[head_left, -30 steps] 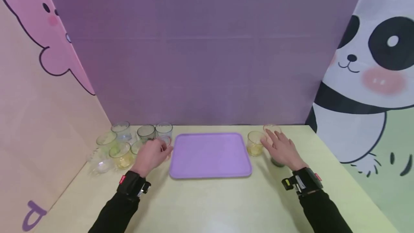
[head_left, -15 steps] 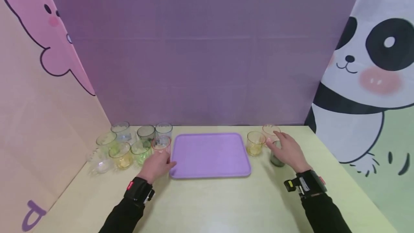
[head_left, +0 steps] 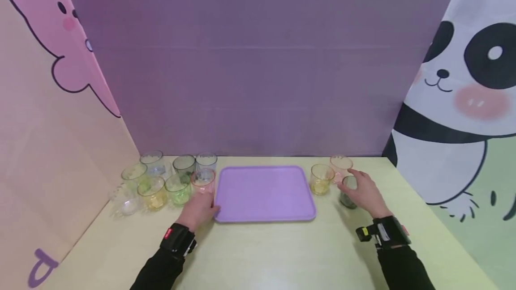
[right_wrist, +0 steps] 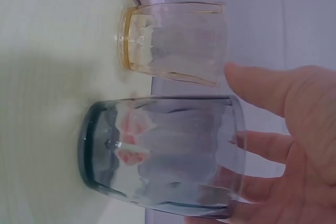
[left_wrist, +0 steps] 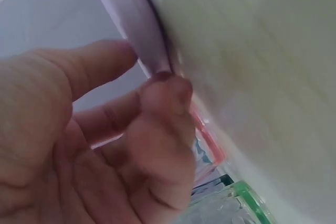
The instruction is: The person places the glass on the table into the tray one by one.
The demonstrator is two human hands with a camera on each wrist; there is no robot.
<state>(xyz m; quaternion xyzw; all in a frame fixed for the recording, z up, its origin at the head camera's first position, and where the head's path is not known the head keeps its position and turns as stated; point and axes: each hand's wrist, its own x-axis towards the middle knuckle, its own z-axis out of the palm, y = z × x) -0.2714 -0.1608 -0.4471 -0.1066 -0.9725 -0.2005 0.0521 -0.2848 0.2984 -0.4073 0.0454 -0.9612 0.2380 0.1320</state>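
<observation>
At the left edge of the purple tray (head_left: 264, 194), my left hand (head_left: 198, 211) pinches the rim, the thumb on the inner side and curled fingers outside, as the left wrist view shows. A pink-rimmed glass (head_left: 203, 181) stands just beyond this hand, with a green glass (head_left: 178, 190) beside it. My right hand (head_left: 366, 193) spreads around the upper part of an upright dark grey glass (right_wrist: 163, 156). Its fingers lie behind the glass, while the thumb stays apart near the rim. A yellow glass (head_left: 321, 179) and a pink glass (head_left: 341, 167) stand close by.
More glasses cluster on the left, among them a yellow glass (head_left: 152, 194), a dark glass (head_left: 184, 164) and a clear glass (head_left: 128, 200). A purple panel (head_left: 258, 66) rises behind the table (head_left: 262, 254), with printed panels on both sides.
My left hand has come toward me from beside the pink-rimmed glass to the tray's left edge. The right hand has drawn back from the pink glass to the dark grey glass.
</observation>
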